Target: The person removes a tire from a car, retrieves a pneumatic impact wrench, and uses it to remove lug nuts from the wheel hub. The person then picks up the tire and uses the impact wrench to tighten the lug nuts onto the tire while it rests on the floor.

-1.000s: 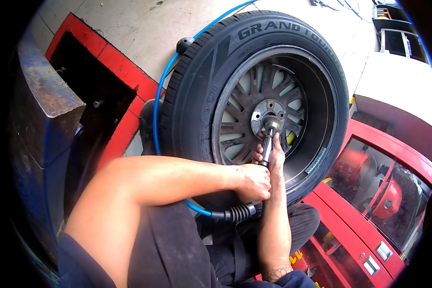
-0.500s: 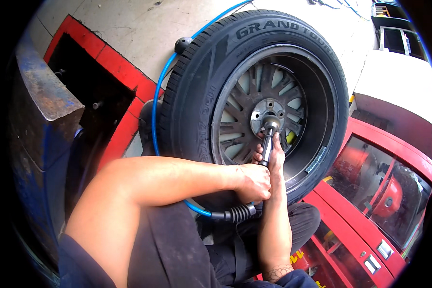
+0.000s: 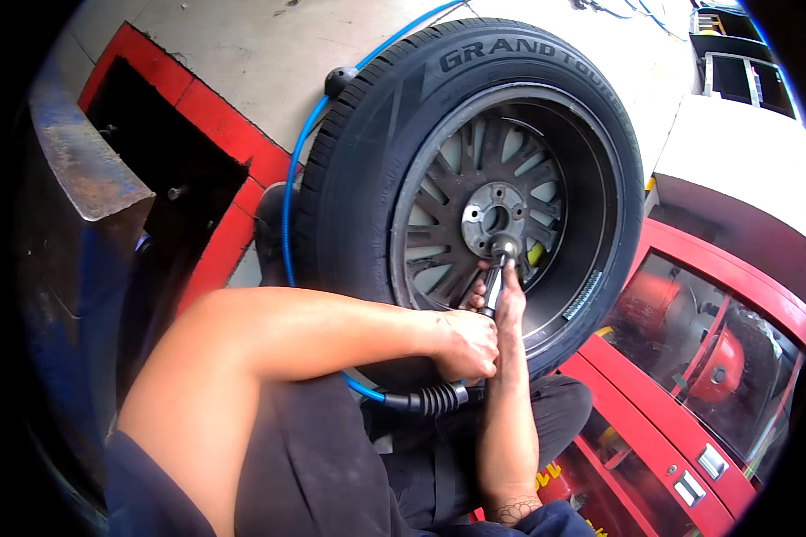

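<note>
A slim silver-and-black air grinder (image 3: pixel 495 285) with a round metal head is held in both my hands. My left hand (image 3: pixel 467 345) is closed in a fist round its rear end, the arm reaching across from the left. My right hand (image 3: pixel 508 300) wraps the front of the barrel, fingers close behind the head. That head sits at the lower right of the grey hub face (image 3: pixel 480 213), beside the open centre hole; whether it touches cannot be made out. The wheel's inner side faces me, its black tyre (image 3: pixel 354 215) leaning upright in front of my knees.
A blue hose (image 3: pixel 288 224) runs behind the tyre and ends in a black ribbed sleeve (image 3: pixel 434 399) below my left hand. To the right stands a red cabinet (image 3: pixel 636 394) with glass panes. At left are a red-edged floor pit (image 3: pixel 192 103) and a worn metal post (image 3: pixel 90 179).
The grinder's head has shifted down from the centre hole to the hub's lower right, uncovering the hole. Both hands have moved slightly down and left with it.
</note>
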